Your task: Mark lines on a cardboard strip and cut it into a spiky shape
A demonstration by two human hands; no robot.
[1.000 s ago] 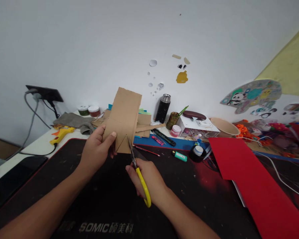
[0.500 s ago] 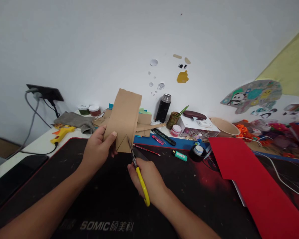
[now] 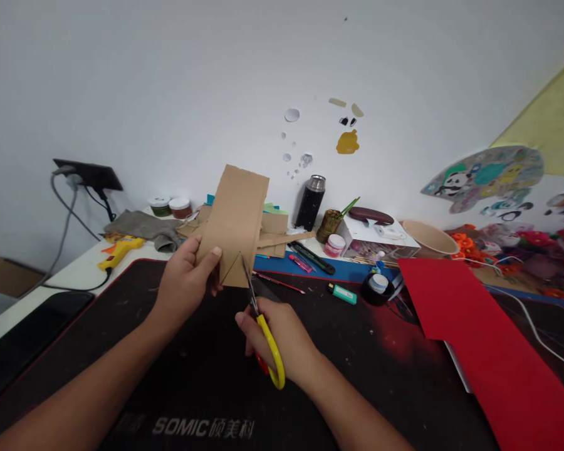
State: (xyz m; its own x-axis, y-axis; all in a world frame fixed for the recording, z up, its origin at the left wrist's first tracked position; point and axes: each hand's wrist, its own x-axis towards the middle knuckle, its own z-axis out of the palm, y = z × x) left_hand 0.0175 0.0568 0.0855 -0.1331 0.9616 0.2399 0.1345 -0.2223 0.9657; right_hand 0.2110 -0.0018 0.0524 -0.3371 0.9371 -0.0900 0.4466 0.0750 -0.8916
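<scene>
My left hand (image 3: 188,275) grips a brown cardboard strip (image 3: 235,216) by its lower left edge, thumb on the front face. The strip is held up above the dark mat, and a triangle is drawn in thin dark lines near its bottom end. My right hand (image 3: 282,332) is closed around the scissors (image 3: 271,341), which have a yellow handle loop and a red part partly hidden by the fingers. Their blades overlap the strip's lower right part beside the drawn triangle. Whether the blades are cutting through the cardboard I cannot tell.
Behind the strip lie cardboard scraps (image 3: 275,225), a box cutter (image 3: 313,257) and a pencil (image 3: 279,283). A black flask (image 3: 310,203) stands near the wall. Left are a yellow glue gun (image 3: 122,252) and a phone (image 3: 32,344). Red card (image 3: 479,338) covers the right side.
The right thumb has shifted slightly left and the scissors' red part has come into view below it. The strip and left hand stay nearly the same; the view has shifted slightly.
</scene>
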